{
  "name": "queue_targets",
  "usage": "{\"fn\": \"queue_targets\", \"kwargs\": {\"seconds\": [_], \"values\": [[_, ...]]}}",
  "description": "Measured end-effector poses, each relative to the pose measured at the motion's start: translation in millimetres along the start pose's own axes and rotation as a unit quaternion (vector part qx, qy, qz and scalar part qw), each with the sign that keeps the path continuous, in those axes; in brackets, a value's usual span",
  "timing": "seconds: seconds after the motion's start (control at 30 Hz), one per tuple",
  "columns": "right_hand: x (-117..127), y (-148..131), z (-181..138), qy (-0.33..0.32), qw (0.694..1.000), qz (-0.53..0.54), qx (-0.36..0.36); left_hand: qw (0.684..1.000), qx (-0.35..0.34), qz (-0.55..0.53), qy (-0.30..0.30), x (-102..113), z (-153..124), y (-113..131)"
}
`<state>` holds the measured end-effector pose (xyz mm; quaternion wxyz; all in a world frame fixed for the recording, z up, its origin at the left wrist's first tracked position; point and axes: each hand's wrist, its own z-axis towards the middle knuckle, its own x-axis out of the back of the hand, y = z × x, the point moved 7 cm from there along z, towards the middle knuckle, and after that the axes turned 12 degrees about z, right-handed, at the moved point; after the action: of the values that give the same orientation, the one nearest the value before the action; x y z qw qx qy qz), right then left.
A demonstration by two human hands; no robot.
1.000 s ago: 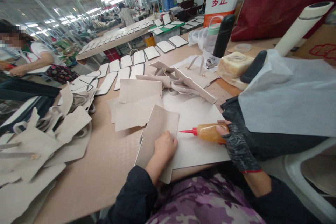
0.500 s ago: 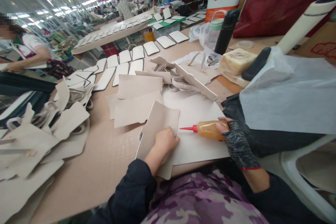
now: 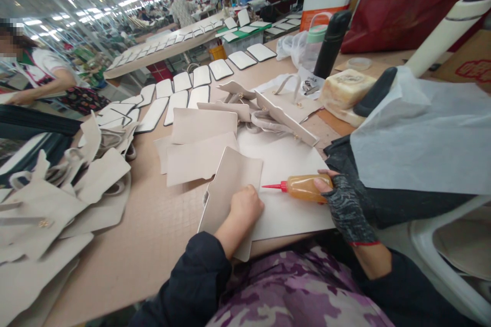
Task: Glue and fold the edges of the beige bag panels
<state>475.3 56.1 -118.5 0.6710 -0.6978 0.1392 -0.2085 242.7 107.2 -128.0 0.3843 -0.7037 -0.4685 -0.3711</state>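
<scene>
while the left hand [image 3: 245,208] presses flat on the beige panel [image 3: 230,184], the gloved right hand [image 3: 341,199] grips the glue bottle [image 3: 305,187], lying level, red nozzle pointing left toward the panel's edge.

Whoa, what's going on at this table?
A person sits at a long table. Their left hand presses on a beige panel. Their gloved right hand holds a squeeze bottle of amber liquid, with its red nozzle pointing at the panel's edge. More beige pieces lie around.
</scene>
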Motion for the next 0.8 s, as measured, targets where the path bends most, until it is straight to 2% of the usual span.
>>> {"fn": "queue_targets", "kwargs": {"seconds": [0.13, 0.4, 0.6, 0.7, 0.8], "values": [[2.6, -0.1, 1.4, 0.008, 1.000, -0.007, 0.009, 1.000, -0.007, -0.002, 0.003, -2.1, 0.4, 5.2], [1.9, 1.6, 6.2, 0.009, 1.000, -0.010, 0.028, 0.998, -0.026, -0.046, 0.031, -13.9, 4.4, -18.5], [5.1, -0.9, 2.5, 0.016, 1.000, -0.016, 0.014, 0.997, -0.021, -0.061, 0.039, -13.3, 4.0, -15.7], [2.0, 5.0, 0.8, 0.034, 0.995, 0.082, -0.050, 0.999, -0.004, -0.038, 0.031, -9.0, 2.8, -10.4], [-15.2, 18.1, 0.8, 0.023, 0.956, 0.249, -0.155, 1.000, 0.010, -0.013, -0.004, -5.0, 1.2, -2.5]]}}
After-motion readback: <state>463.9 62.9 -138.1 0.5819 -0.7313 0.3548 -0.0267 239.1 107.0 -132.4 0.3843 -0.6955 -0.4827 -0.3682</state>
